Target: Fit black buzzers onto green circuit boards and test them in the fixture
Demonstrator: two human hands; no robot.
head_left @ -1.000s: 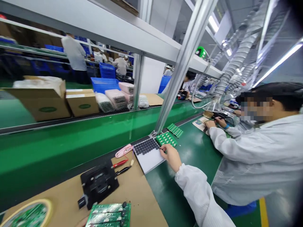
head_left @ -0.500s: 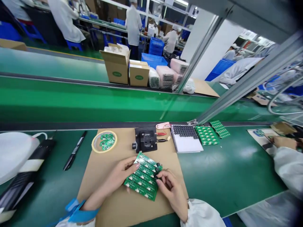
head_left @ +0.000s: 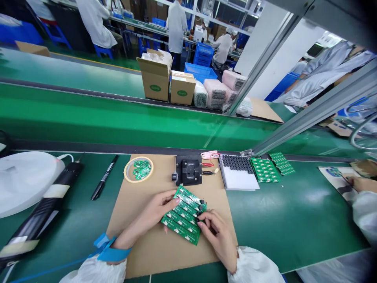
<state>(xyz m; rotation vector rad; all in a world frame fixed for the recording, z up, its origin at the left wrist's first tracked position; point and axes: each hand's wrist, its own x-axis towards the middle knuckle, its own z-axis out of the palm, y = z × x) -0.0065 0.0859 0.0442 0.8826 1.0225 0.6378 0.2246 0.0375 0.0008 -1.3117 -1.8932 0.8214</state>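
My left hand (head_left: 161,208) grips a green circuit board panel (head_left: 183,220) by its left edge, thumb on top. The panel is tilted above the brown cardboard sheet (head_left: 141,251) and carries rows of small white parts. Fingertips of my right hand (head_left: 217,234) are pinched on a small black round part at the panel's right edge, mostly hidden by the fingers. Other black round parts (head_left: 202,204) sit along that edge, nearer the upper corner. Beyond the panel stands a black test fixture (head_left: 188,171) with red and black clips. A blue wrist strap (head_left: 113,251) circles my left wrist.
A tape roll (head_left: 138,169) surrounds small green boards. To the right are a white pad (head_left: 240,181) with black round parts and green panels (head_left: 265,170). A marker pen (head_left: 104,177) and black-wrapped tool (head_left: 50,208) lie left. A co-worker's hand (head_left: 363,183) is far right.
The camera view has turned slightly, so the bench scene sits further right in the picture. Both hands keep their hold at the panel, with only slight movement of the right fingers.
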